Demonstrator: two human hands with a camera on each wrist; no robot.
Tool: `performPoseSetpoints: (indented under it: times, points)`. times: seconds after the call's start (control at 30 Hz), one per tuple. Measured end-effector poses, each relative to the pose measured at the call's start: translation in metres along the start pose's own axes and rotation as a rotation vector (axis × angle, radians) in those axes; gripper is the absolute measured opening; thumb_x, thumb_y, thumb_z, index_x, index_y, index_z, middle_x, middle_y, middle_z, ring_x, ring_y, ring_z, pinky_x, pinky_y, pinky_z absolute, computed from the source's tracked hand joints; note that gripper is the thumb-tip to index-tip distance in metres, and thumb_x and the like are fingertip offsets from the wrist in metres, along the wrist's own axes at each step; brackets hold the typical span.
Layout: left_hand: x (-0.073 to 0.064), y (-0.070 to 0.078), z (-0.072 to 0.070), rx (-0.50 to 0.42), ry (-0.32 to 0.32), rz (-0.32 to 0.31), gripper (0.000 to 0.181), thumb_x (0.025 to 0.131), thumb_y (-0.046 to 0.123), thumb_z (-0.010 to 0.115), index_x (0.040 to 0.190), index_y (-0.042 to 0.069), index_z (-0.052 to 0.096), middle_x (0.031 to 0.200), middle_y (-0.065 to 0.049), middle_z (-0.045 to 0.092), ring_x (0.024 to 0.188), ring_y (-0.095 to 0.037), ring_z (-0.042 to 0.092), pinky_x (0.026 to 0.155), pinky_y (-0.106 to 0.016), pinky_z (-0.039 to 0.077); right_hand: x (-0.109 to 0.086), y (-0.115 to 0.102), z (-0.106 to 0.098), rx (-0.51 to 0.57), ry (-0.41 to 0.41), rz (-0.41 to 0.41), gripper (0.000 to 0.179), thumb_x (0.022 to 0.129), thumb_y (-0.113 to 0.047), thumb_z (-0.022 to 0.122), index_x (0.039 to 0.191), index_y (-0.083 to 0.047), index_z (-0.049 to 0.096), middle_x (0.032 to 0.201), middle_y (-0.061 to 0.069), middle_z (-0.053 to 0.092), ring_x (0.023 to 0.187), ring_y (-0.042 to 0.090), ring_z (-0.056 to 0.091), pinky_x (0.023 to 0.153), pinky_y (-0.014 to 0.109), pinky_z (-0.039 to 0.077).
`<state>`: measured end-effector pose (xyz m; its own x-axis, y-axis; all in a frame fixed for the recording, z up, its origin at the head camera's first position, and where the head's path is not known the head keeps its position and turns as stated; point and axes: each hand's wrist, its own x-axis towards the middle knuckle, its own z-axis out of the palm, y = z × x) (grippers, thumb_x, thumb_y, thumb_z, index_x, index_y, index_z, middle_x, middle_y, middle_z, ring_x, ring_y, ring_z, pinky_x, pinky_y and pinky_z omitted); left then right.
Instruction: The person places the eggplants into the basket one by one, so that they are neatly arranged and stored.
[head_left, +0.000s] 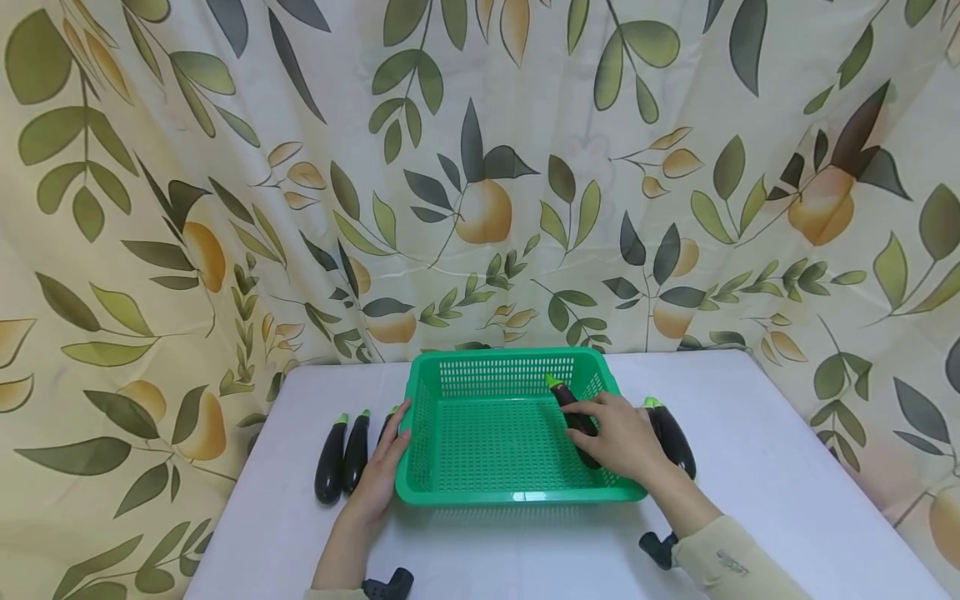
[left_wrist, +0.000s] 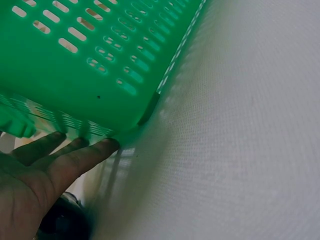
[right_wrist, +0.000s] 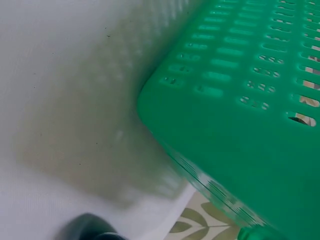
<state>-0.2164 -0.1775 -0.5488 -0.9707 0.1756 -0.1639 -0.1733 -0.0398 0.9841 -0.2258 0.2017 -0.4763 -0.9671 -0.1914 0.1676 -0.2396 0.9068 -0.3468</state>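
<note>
A green plastic basket with slotted walls stands in the middle of the table. My right hand grips a dark purple eggplant with a green stem end, tilted over the right part of the basket's inside. My left hand rests against the basket's left wall, its fingers extended; in the left wrist view these fingers touch the slotted side low down. The right wrist view shows the basket's outer wall but not the right hand.
Left of the basket lie an eggplant, a second eggplant and a third, partly hidden by the left hand. To the right, behind the right wrist, lies another eggplant. A leaf-and-fruit patterned curtain hangs behind the white table.
</note>
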Motion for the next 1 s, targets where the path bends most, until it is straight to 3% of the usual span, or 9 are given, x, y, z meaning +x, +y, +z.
performPoseSetpoints:
  times: [0.43,1.0]
  points:
    - [0.001,0.000,-0.001,0.023,0.016,-0.007,0.045,0.106,0.057,0.044,0.150,0.065,0.032,0.174,0.014,0.002,0.163,-0.028,-0.013,0.123,-0.072,-0.007,0.003,-0.001,0.010,-0.136,-0.009,0.003,0.036,0.090,-0.038,0.079,0.124,-0.026,0.076,0.107,0.008,0.067,0.098,0.027,0.056,0.078,0.051,0.043]
    - [0.000,-0.001,0.000,0.011,0.006,0.011,0.046,0.107,0.055,0.044,0.150,0.063,0.033,0.174,0.014,0.004,0.163,-0.026,-0.011,0.124,-0.069,-0.005,0.001,-0.003,0.015,-0.231,-0.025,-0.024,0.035,0.089,-0.038,0.079,0.120,-0.022,0.077,0.104,0.009,0.070,0.093,0.027,0.052,0.077,0.054,0.045]
